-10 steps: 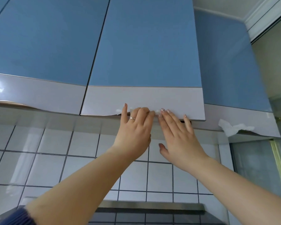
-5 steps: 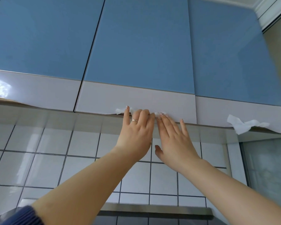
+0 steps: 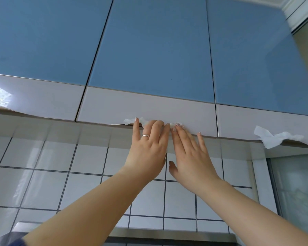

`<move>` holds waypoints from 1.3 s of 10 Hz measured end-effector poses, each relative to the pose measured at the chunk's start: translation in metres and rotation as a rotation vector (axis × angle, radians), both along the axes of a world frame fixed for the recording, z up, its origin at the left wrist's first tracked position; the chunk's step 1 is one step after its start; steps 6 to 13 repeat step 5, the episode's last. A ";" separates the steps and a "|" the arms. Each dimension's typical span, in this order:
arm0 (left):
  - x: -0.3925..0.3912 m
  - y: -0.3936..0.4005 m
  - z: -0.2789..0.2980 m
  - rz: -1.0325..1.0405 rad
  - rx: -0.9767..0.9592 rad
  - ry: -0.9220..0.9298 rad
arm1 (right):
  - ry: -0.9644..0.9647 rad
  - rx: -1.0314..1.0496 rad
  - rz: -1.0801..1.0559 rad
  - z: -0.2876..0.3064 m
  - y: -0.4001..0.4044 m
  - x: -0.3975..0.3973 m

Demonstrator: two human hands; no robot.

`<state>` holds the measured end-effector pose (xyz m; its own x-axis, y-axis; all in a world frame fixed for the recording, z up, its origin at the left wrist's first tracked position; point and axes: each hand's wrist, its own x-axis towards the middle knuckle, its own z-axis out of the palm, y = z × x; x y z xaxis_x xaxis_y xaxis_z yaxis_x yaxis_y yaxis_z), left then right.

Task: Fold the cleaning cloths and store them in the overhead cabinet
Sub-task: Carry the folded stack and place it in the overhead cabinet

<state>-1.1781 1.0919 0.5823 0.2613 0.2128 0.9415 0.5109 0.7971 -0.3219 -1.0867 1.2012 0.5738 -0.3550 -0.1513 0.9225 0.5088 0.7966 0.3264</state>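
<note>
A white cloth (image 3: 132, 121) pokes out at the middle cabinet door's (image 3: 149, 110) bottom edge. Your left hand (image 3: 148, 148) and right hand (image 3: 190, 153), fingers straight, still press there; the neighbouring door now sits flush.

Both forearms are bare; a dark blue sleeve (image 3: 16, 243) is pushed up the left arm. The left hand (image 3: 147, 150) wears 1 thin ring (image 3: 146, 135), and the right hand (image 3: 190, 153) has glittery polished nails.

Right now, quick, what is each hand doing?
Left hand: open, straight fingers pressing the thin white cloth at the bottom edge of the glossy blue-and-white cabinet door.
Right hand: open, fingertips pressing that same edge.
</note>
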 end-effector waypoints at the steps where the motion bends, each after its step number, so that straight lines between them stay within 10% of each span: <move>1: 0.000 -0.001 0.001 0.007 -0.003 -0.004 | 0.010 -0.009 -0.001 0.000 0.000 -0.001; 13: 0.028 -0.051 -0.011 -0.059 -0.188 -0.266 | -0.166 -0.164 0.012 -0.003 -0.032 0.032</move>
